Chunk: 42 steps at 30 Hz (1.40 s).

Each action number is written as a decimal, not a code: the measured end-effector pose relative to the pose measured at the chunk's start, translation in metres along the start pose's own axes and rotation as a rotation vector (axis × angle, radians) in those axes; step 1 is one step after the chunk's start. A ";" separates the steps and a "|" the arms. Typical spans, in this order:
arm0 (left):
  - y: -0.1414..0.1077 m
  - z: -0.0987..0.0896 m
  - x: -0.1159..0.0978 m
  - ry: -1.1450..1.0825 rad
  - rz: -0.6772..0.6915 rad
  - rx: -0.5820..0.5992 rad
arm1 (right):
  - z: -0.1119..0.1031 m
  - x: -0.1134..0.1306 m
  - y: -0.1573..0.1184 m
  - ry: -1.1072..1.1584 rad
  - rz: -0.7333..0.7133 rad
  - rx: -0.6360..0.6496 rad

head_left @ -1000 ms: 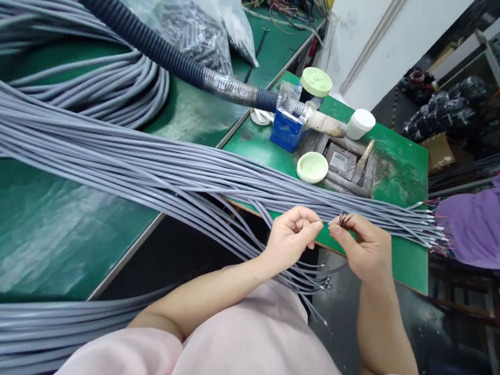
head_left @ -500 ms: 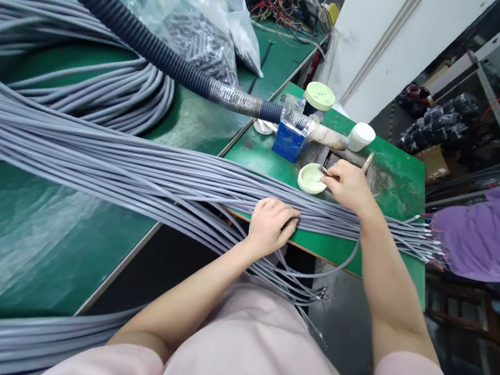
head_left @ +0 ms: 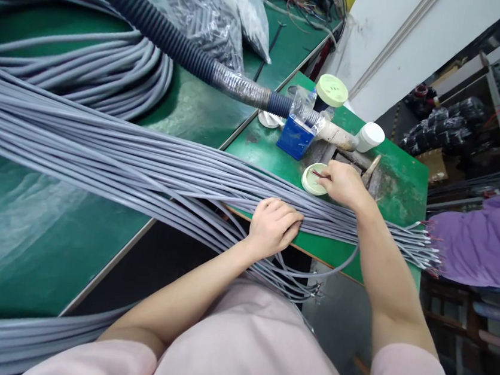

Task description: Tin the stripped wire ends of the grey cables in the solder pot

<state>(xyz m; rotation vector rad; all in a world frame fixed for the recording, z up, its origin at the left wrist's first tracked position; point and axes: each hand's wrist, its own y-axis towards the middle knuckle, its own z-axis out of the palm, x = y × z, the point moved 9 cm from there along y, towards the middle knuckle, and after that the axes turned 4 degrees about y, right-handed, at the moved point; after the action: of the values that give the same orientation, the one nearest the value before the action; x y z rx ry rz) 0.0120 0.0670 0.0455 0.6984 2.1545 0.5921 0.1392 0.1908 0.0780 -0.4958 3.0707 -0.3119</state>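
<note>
My left hand [head_left: 273, 226] rests on the bundle of grey cables [head_left: 179, 170], its fingers curled over the strands near the bench's front edge. In a closed pinch, my right hand [head_left: 344, 183] holds the thin wire ends [head_left: 317, 174] of a cable over a shallow pale-green dish [head_left: 309, 182]. Part of that cable loops below my right forearm. The bundle's stripped ends [head_left: 428, 247] lie at the right side of the green bench, past my forearm. More cable ends [head_left: 313, 291] hang below the bench edge.
A black corrugated hose [head_left: 158, 38] ends beside a blue box [head_left: 295, 137]. Behind the dish are a lidded jar [head_left: 332, 91] and a white cup [head_left: 370, 137]. Plastic bags [head_left: 206, 20] lie at the back. A person in a purple sleeve [head_left: 488, 239] is at the right.
The view has shifted slightly. The wire ends in my right hand now reach further into the dish. My left hand remains on the cables.
</note>
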 end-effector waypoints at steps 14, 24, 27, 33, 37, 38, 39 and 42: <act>0.000 -0.001 0.001 -0.003 -0.011 0.000 | -0.010 -0.118 -0.009 0.037 0.257 -0.142; 0.001 -0.005 -0.001 -0.002 0.009 -0.024 | 0.008 -0.128 0.003 0.009 0.336 -0.062; 0.002 -0.005 -0.001 -0.010 0.009 -0.025 | 0.012 -0.129 0.005 0.006 0.336 -0.056; 0.002 -0.006 -0.003 0.014 0.015 -0.031 | 0.014 -0.132 0.008 0.036 0.347 -0.055; 0.001 -0.004 0.000 0.013 0.004 -0.024 | -0.004 -0.119 -0.014 0.246 0.300 -0.130; 0.001 -0.004 0.000 0.005 -0.003 -0.022 | -0.009 -0.110 -0.024 0.347 0.281 -0.142; 0.002 -0.005 0.001 -0.010 -0.015 -0.019 | -0.013 -0.098 -0.037 0.459 0.257 -0.147; 0.004 -0.008 0.002 -0.148 -0.111 0.004 | -0.024 -0.056 -0.080 0.665 0.217 -0.216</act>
<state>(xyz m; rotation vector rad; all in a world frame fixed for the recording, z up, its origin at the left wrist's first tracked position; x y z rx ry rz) 0.0056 0.0699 0.0517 0.6014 2.0421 0.4623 0.2157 0.1380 0.1169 -0.0494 3.7859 -0.1614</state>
